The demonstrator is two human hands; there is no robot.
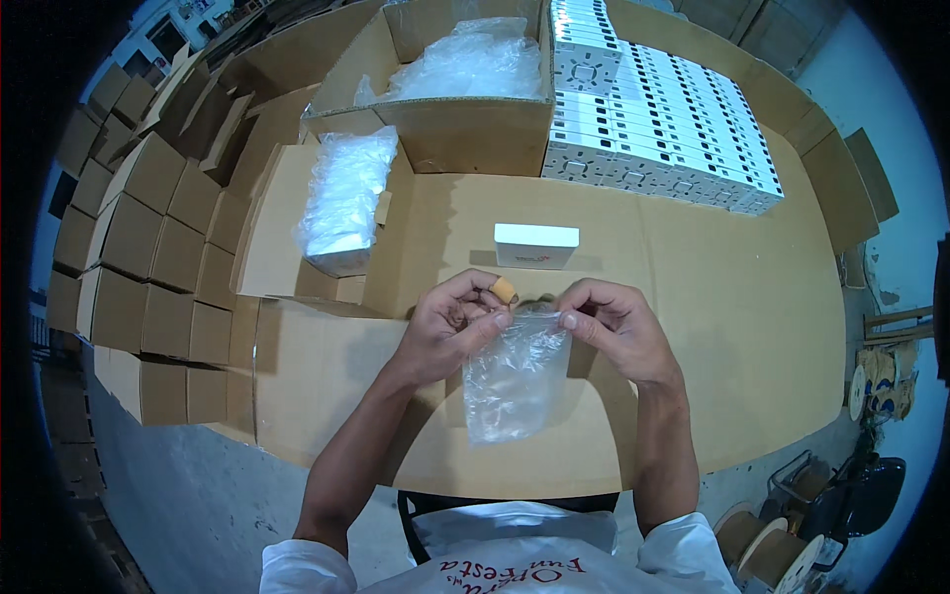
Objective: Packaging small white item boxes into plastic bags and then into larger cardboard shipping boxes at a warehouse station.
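Note:
A clear plastic bag (515, 386) hangs flat above the cardboard-covered table, with its upper edge pinched at both corners. My left hand (443, 332) is closed on the left corner; an orange finger cover (504, 290) sits on one of its fingertips. At the right corner, my right hand (625, 335) grips the same edge between thumb and bent fingers. The bag looks empty. Just beyond my hands stands a small white box (536, 246), apart from both of them.
At the back, a cardboard carton (475, 139) holds loose clear bags (465, 61), beside stacked white patterned boxes (658, 134). An open carton (272, 223) at left holds a plastic-wrapped stack (348, 193). Brown boxes (163, 238) are piled farther left. Spools (767, 544) lie at the lower right.

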